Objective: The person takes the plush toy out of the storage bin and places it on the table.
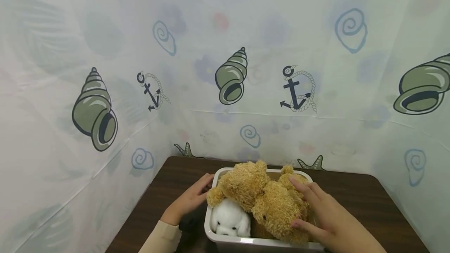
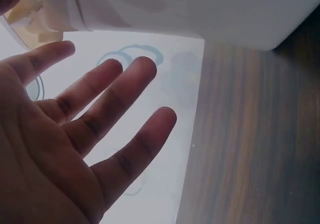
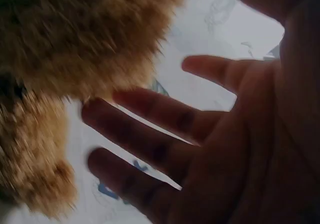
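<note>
A white plastic bin (image 1: 208, 223) stands on a dark table, filled with plush toys. A white plush dog (image 1: 229, 220) sits in its front left corner. One golden-brown plush toy (image 1: 242, 186) lies above the dog, and another golden-brown plush toy (image 1: 279, 208) fills the right side. My left hand (image 1: 190, 200) is at the bin's left rim; in the left wrist view its fingers (image 2: 135, 146) are extended and spread. My right hand (image 1: 332, 220) is beside the right-hand plush toy, fingers spread. Brown fur (image 3: 90, 43) is close to those fingertips; whether they touch cannot be told.
The dark wood-grain table (image 1: 175, 175) extends to both sides of the bin. A pale cloth (image 1: 197, 128) printed with shells and anchors hangs behind the table and along its sides.
</note>
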A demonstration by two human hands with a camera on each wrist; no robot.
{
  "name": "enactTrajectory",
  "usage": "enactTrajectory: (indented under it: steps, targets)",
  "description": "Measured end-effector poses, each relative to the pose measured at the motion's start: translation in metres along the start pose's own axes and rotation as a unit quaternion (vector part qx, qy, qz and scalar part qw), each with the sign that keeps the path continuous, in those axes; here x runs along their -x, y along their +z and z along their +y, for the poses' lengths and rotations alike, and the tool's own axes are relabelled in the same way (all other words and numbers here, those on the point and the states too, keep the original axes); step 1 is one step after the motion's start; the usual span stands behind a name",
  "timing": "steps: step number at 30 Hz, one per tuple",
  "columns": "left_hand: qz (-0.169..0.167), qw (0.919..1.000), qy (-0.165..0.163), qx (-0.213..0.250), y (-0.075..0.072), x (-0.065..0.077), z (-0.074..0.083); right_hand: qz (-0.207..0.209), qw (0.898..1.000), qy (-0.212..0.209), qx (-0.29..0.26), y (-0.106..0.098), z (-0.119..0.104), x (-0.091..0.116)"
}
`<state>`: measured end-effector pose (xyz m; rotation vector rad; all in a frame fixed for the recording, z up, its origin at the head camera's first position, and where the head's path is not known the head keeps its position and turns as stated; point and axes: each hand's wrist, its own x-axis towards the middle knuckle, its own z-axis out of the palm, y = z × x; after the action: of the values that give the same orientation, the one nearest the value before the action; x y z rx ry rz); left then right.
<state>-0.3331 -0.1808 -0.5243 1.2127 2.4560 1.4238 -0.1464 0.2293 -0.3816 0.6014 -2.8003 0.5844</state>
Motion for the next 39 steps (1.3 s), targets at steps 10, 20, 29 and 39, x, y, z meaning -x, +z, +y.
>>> enactTrajectory:
  steps: [10,20,29,39]
  targets:
    - [-0.002,0.9988,-0.032,0.038,0.003,0.001,0.003,-0.08,0.994,-0.033,-0.069,0.022,0.001,-0.005]
    - [0.002,0.9962,-0.03,0.081,0.001,-0.003,0.016,-0.144,0.983,0.056,-0.096,0.026,-0.001,-0.008]
    - [-0.009,0.9944,-0.02,0.104,0.008,-0.001,0.017,-0.111,0.988,0.023,-0.106,0.031,0.001,-0.009]
    - [0.03,0.9883,-0.098,0.114,0.015,-0.011,0.018,-0.075,0.991,0.027,-0.109,0.032,0.0,-0.016]
